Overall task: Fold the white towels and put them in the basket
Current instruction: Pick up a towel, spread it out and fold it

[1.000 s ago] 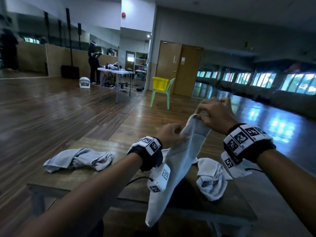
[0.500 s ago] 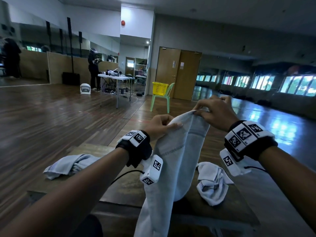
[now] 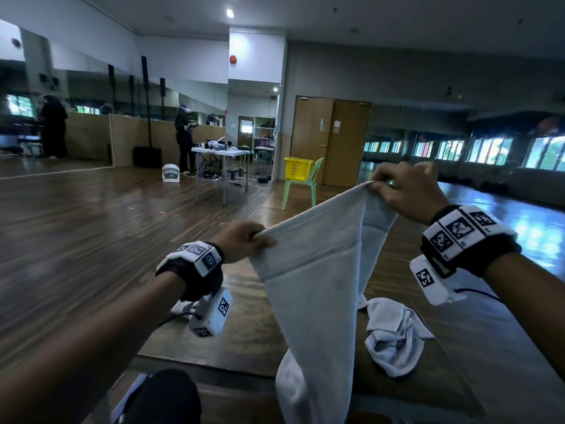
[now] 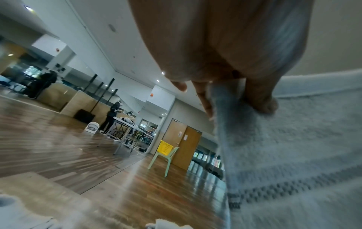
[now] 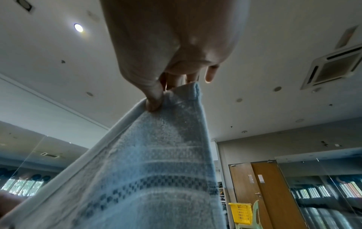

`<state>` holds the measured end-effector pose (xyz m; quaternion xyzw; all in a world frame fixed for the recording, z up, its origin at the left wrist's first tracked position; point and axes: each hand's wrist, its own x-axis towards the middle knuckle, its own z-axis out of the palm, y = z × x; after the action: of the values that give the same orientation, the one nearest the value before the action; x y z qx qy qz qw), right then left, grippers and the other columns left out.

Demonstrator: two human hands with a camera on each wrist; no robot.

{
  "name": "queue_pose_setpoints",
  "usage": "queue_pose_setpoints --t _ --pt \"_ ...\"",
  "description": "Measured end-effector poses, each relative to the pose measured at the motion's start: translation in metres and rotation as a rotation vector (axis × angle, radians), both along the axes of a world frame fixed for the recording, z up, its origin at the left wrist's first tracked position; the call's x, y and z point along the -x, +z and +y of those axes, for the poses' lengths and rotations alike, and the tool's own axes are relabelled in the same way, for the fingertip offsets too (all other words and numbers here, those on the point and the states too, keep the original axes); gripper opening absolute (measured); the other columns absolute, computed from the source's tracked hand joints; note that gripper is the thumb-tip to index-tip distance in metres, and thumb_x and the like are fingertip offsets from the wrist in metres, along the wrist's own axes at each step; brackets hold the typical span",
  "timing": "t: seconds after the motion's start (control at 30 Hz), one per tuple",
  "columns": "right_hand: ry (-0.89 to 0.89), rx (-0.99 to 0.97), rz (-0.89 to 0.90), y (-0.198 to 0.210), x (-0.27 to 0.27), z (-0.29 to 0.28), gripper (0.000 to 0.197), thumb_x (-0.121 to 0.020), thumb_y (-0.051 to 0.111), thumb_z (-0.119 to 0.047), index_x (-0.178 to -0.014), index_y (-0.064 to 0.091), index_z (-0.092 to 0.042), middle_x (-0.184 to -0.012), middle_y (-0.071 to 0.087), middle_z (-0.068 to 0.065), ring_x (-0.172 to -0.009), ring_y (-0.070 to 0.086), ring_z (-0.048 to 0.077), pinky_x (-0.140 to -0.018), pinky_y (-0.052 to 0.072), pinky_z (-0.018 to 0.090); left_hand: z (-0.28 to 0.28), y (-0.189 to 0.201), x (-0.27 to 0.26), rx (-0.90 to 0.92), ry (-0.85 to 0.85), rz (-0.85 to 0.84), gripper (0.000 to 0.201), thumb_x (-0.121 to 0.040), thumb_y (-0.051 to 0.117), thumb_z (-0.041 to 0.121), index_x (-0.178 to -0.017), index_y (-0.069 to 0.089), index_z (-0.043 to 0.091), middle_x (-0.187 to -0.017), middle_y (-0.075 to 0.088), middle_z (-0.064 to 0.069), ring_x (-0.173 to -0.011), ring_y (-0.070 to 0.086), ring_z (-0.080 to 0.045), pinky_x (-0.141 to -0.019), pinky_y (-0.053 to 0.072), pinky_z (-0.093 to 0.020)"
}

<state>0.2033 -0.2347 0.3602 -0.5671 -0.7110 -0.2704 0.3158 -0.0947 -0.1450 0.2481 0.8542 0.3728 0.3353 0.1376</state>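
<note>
I hold a white towel (image 3: 315, 289) up in the air by its top edge, and it hangs down past the table's front. My left hand (image 3: 244, 241) pinches the left corner, thumb over the towel (image 4: 274, 155) in the left wrist view. My right hand (image 3: 403, 191) pinches the right corner higher up; the right wrist view shows thumb and fingers clamped on the towel (image 5: 149, 162). A second white towel (image 3: 394, 335) lies crumpled on the wooden table (image 3: 244, 347) at the right. The yellow basket (image 3: 298, 168) stands on a green chair (image 3: 301, 191) across the floor.
A white folding table (image 3: 223, 153) with gear and cables stands beyond the table to the left, a person (image 3: 183, 136) beside it. A white fan-like unit (image 3: 170, 173) sits on the wooden floor. Closed wooden doors (image 3: 331, 142) are behind the chair.
Both hands moved apart along the towel's top edge, spreading it wide. The left hand went left and lower; the right stayed high. The towel at the table's left is out of sight now.
</note>
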Motion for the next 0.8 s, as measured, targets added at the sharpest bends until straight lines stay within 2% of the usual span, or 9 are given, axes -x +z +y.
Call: queue_pose_setpoints --t 0.17,0.27,0.37,0.5,0.53,0.63,0.67,0.73,0.8 --pt "-0.011 -0.025 0.006 0.014 -0.001 -0.012 0.011 -0.091 0.054 -0.037 -0.087 0.059 -0.028 -0.083 0.059 -0.007 -0.086 0.048 0.014 -0.095 0.02 0.036 -0.012 0.054 0.029 -0.032 0.055 -0.055 0.022 -0.085 0.059 0.039 -0.067 0.062 0.026 -0.066 0.058 0.002 -0.062 0.052 -0.015 -0.057 0.04 -0.028" --pt "-0.009 -0.056 0.001 0.033 -0.001 -0.024 0.013 -0.087 0.059 -0.04 -0.084 0.061 -0.027 -0.079 0.058 -0.008 -0.083 0.047 0.013 -0.095 0.021 0.035 -0.021 0.092 0.044 -0.127 0.08 -0.003 0.026 -0.091 0.056 0.03 -0.071 0.06 0.014 -0.066 0.056 -0.003 -0.062 0.052 -0.012 -0.056 0.041 -0.025" --pt "-0.036 -0.073 -0.021 0.052 -0.005 -0.035 0.017 -0.083 0.062 -0.043 -0.081 0.06 -0.027 -0.077 0.058 -0.008 -0.081 0.048 0.013 -0.094 0.022 0.036 -0.032 0.131 0.057 -0.234 0.115 0.046 0.03 -0.091 0.056 0.026 -0.062 0.051 0.025 -0.061 0.049 0.005 -0.054 0.045 -0.001 -0.05 0.035 -0.01" --pt "-0.017 -0.126 -0.027 0.076 -0.01 -0.042 0.021 -0.084 0.061 -0.045 -0.083 0.062 -0.024 -0.081 0.061 -0.002 -0.083 0.05 0.017 -0.089 0.02 0.032 -0.043 0.177 0.066 -0.339 0.106 0.043 0.022 -0.088 0.06 0.024 -0.067 0.056 0.025 -0.06 0.051 0.009 -0.051 0.049 -0.005 -0.043 0.04 -0.01" --pt "-0.021 -0.143 -0.021 0.081 -0.011 -0.042 0.025 -0.083 0.059 -0.047 -0.085 0.062 -0.022 -0.082 0.061 -0.001 -0.085 0.051 0.018 -0.089 0.019 0.031 -0.044 0.187 0.068 -0.357 0.121 0.028 0.017 -0.088 0.06 0.026 -0.071 0.06 0.022 -0.062 0.053 0.007 -0.054 0.051 -0.009 -0.046 0.041 -0.011" --pt "-0.023 -0.184 0.0 0.094 -0.014 -0.034 0.033 -0.076 0.046 -0.049 -0.089 0.061 -0.023 -0.085 0.059 -0.003 -0.087 0.05 0.016 -0.089 0.019 0.03 -0.037 0.212 0.071 -0.404 0.163 -0.012 0.025 -0.087 0.06 0.032 -0.091 0.069 0.008 -0.077 0.064 -0.013 -0.071 0.06 -0.03 -0.064 0.053 -0.038" --pt "-0.025 -0.191 0.004 0.097 -0.016 -0.029 0.032 -0.077 0.044 -0.048 -0.09 0.061 -0.023 -0.086 0.06 -0.003 -0.087 0.052 0.017 -0.09 0.02 0.031 -0.032 0.216 0.072 -0.422 0.172 -0.018 0.028 -0.088 0.06 0.032 -0.095 0.069 0.006 -0.082 0.066 -0.017 -0.074 0.061 -0.034 -0.068 0.054 -0.041" --pt "-0.04 -0.191 -0.024 0.097 -0.019 -0.016 0.031 -0.078 0.043 -0.045 -0.092 0.061 -0.023 -0.087 0.06 -0.004 -0.09 0.056 0.02 -0.086 0.019 0.03 -0.02 0.217 0.069 -0.439 0.179 -0.009 0.029 -0.09 0.058 0.03 -0.097 0.068 0.004 -0.08 0.065 -0.015 -0.071 0.06 -0.032 -0.062 0.052 -0.036" --pt "-0.063 -0.18 -0.081 0.09 -0.023 0.001 0.032 -0.078 0.042 -0.042 -0.092 0.062 -0.021 -0.084 0.059 -0.005 -0.091 0.058 0.023 -0.08 0.018 0.029 -0.002 0.208 0.065 -0.405 0.203 0.013 0.025 -0.091 0.056 0.026 -0.097 0.066 0.004 -0.075 0.06 -0.005 -0.065 0.055 -0.021 -0.052 0.045 -0.022"
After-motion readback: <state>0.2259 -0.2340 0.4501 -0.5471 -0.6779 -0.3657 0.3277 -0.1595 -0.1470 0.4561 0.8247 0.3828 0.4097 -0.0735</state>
